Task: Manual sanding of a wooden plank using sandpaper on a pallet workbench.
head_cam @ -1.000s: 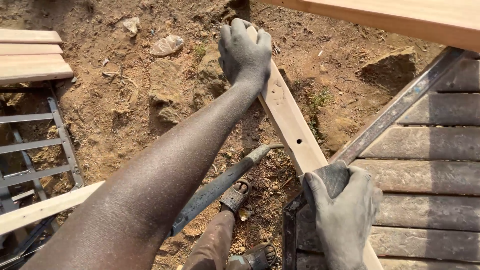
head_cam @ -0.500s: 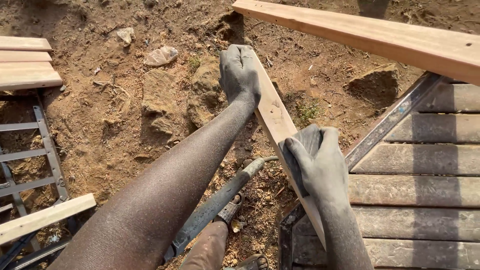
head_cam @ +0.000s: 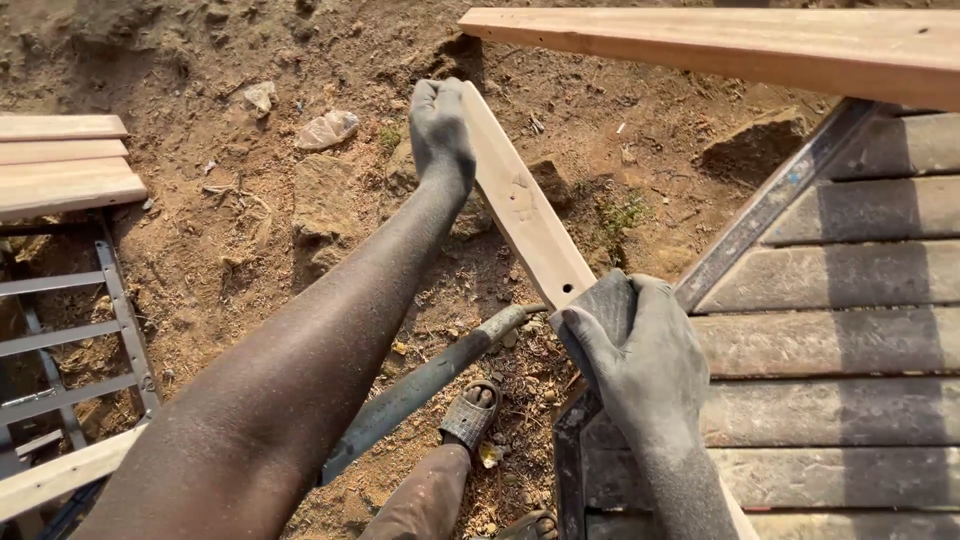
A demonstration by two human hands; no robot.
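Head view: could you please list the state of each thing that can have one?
Left hand: gripping the far end of the wooden slat.
Right hand: pressing a grey sanding sheet on the slat.
Wooden slat: tilted, raised off the dirt.
Metal pipe: lying on the ground.

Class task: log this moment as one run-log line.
left hand: grips slat far end | right hand: presses sandpaper on slat | ground: dirt

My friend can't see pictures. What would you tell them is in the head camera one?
Two dusty hands work a narrow wooden slat: the left hand grips its far end and the right hand presses a sheet of sandpaper on its near part. Below are bare dirt ground, a metal pipe and a sandalled foot.
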